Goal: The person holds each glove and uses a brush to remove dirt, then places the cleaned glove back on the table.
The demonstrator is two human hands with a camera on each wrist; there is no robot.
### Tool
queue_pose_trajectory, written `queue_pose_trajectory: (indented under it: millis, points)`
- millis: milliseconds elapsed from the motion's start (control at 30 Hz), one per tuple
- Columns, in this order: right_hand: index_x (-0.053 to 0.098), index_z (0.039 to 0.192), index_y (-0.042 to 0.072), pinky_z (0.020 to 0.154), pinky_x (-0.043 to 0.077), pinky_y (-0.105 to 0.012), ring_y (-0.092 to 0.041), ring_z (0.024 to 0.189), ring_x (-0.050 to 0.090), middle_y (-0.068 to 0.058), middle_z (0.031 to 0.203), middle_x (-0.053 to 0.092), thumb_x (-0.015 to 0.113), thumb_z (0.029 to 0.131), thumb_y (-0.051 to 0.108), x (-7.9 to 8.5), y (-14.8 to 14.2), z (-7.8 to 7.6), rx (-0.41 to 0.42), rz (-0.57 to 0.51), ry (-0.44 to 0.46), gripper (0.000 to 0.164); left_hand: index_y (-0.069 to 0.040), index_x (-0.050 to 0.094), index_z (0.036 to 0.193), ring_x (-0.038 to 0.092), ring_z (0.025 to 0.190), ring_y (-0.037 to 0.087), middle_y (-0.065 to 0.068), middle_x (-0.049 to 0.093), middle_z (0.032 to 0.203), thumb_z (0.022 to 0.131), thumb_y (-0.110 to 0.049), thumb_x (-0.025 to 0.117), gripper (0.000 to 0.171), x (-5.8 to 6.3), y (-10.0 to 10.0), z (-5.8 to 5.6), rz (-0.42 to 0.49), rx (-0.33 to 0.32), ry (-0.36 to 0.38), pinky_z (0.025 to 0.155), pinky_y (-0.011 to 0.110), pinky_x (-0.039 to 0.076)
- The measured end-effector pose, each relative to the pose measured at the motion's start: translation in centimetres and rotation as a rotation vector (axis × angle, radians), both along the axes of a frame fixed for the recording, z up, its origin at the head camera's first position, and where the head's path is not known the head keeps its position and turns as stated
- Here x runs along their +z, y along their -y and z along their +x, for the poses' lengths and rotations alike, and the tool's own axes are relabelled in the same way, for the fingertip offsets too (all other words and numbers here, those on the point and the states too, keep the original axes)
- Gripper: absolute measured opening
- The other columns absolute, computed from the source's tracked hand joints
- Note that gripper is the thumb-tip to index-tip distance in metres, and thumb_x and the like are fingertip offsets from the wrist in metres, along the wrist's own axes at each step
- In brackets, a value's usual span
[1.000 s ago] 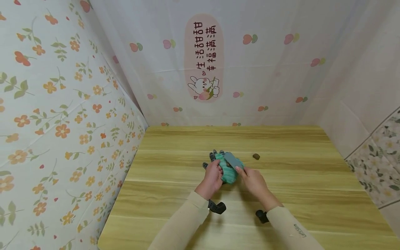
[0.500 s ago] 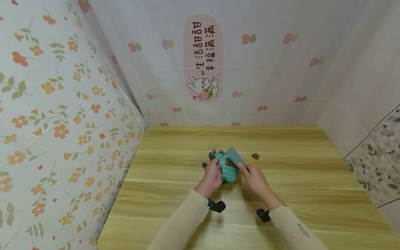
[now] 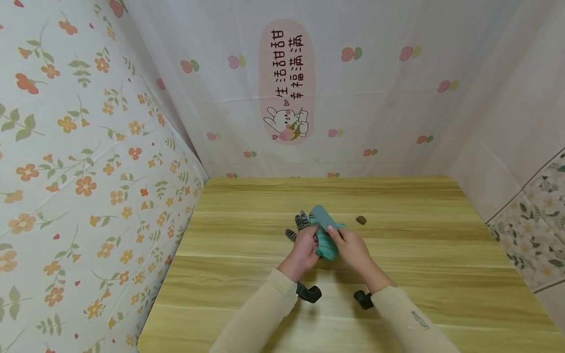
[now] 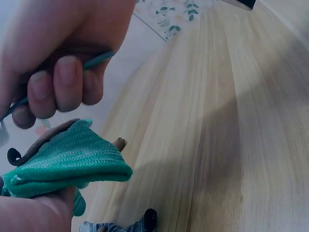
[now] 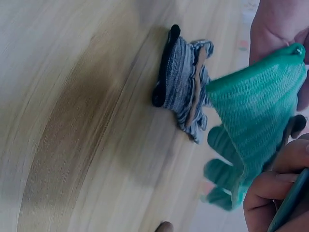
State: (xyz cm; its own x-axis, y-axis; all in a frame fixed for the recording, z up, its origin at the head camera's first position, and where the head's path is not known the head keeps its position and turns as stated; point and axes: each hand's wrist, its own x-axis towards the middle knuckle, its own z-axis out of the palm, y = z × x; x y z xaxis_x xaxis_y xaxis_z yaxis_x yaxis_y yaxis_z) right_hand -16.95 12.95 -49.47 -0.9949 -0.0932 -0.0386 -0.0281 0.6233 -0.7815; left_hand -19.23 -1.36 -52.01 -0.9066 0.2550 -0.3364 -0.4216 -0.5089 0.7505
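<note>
My left hand (image 3: 304,247) grips a green knitted glove (image 3: 326,247) by its side, holding it above the table. A brown layer (image 4: 53,133) with a curled end lies along the glove in the left wrist view. My right hand (image 3: 354,249) holds a flat grey-blue blade-like tool (image 3: 323,217), its fingers curled round it. From the head, the tool overlaps the glove and hides the brown layer. Below, a grey-and-black striped glove (image 5: 178,72) lies on the table, carrying a brown strip (image 5: 197,87). Its fingers (image 3: 301,220) show beyond my left hand.
A small brown lump (image 3: 361,220) rests on the wood-grain table (image 3: 419,255), right of the gloves. Black wrist-camera mounts (image 3: 309,293) stick out below both wrists. Patterned cloth walls (image 3: 375,113) enclose the table's back and sides.
The right hand and tool first shifted slightly right, baring a brown patch on the green glove, then moved left across it, covering that patch. The left hand tilted the glove a little.
</note>
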Motion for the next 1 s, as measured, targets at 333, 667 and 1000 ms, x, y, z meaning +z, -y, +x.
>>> queue_pose_trajectory:
  millis: [333,667,1000]
  points:
    - [0.056,0.084,0.008,0.065,0.038,-0.032,-0.02,0.069,0.047,-0.004,0.071,0.043,0.038,0.107,0.054,-0.4,0.0,-0.1,-0.011,0.075,0.029,0.055,0.003,0.048,0.142,0.067,0.107,0.008,0.005,0.068,0.124,0.111,-0.021,0.036,0.041,-0.4,-0.4,0.7,-0.025,-0.003,-0.049,0.096,0.03,0.055]
    - [0.052,0.076,0.011,0.06,0.035,-0.031,-0.018,0.063,0.043,-0.001,0.067,0.037,0.045,0.106,0.049,-1.6,-0.4,0.0,-0.001,0.194,0.039,0.05,0.007,0.046,0.144,0.062,0.123,0.019,0.018,0.058,0.141,0.111,-0.019,0.035,0.043,-0.7,-0.2,1.0,-0.079,0.024,-0.042,0.1,0.033,0.054]
    - [0.049,0.076,0.012,0.059,0.033,-0.031,-0.019,0.063,0.042,-0.001,0.068,0.035,0.043,0.106,0.051,-1.7,-0.8,0.1,0.002,0.208,0.051,0.05,0.009,0.05,0.137,0.067,0.1,0.008,0.008,0.069,0.117,0.111,-0.017,0.037,0.04,-0.7,0.1,0.8,-0.059,0.063,-0.017,0.089,0.027,0.057]
